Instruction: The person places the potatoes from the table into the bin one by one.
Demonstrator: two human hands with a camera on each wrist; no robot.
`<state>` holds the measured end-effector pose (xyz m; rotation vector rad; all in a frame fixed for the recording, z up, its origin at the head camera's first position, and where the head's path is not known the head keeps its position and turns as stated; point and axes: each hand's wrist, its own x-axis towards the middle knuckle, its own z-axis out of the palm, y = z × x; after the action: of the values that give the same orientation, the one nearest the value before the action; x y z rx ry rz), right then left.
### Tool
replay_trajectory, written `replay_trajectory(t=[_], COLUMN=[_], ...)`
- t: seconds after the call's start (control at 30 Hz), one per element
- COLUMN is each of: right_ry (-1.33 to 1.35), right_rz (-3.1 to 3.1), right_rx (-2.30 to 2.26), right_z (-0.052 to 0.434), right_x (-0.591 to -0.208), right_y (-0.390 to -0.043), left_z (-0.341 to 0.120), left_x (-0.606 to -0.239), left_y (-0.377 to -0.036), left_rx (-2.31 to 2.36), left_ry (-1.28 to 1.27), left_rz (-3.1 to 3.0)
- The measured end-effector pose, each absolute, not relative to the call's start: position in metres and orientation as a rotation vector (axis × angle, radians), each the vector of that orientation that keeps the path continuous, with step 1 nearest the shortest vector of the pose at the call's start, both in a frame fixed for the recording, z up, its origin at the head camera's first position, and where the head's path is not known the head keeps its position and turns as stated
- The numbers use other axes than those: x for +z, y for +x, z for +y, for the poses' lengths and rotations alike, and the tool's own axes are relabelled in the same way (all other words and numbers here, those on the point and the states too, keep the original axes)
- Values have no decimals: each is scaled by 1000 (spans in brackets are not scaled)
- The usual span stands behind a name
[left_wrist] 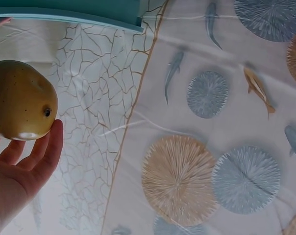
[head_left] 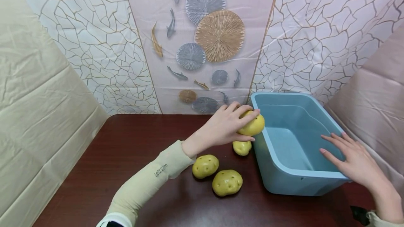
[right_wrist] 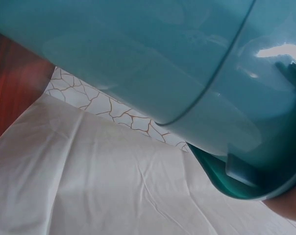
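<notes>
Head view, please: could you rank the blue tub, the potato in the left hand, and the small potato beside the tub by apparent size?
1. Blue tub, by far the largest.
2. Potato in the left hand, gripped by the left hand at the tub's rim.
3. Small potato, though partly hidden beneath that hand.

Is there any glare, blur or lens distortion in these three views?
Head view: wide-angle bending of the walls, otherwise sharp. Left wrist view: small glare spots low on the potato, which is slightly soft. Right wrist view: bright glare on the blue tub, whose wall is close and blurred.
</notes>
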<state>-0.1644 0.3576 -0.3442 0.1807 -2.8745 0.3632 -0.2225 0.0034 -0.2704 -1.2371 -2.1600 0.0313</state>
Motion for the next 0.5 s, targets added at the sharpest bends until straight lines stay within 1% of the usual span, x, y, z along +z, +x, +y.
replay_trajectory(t=[0.5], right_ry=[194], right_rz=[-2871], right_rx=[358], right_z=[357], right_x=[-344], right_y=[-164], left_z=[21], left_x=[-267], left_y=[-223], left_rx=[59], left_ry=[-1257], left_rz=[-2129])
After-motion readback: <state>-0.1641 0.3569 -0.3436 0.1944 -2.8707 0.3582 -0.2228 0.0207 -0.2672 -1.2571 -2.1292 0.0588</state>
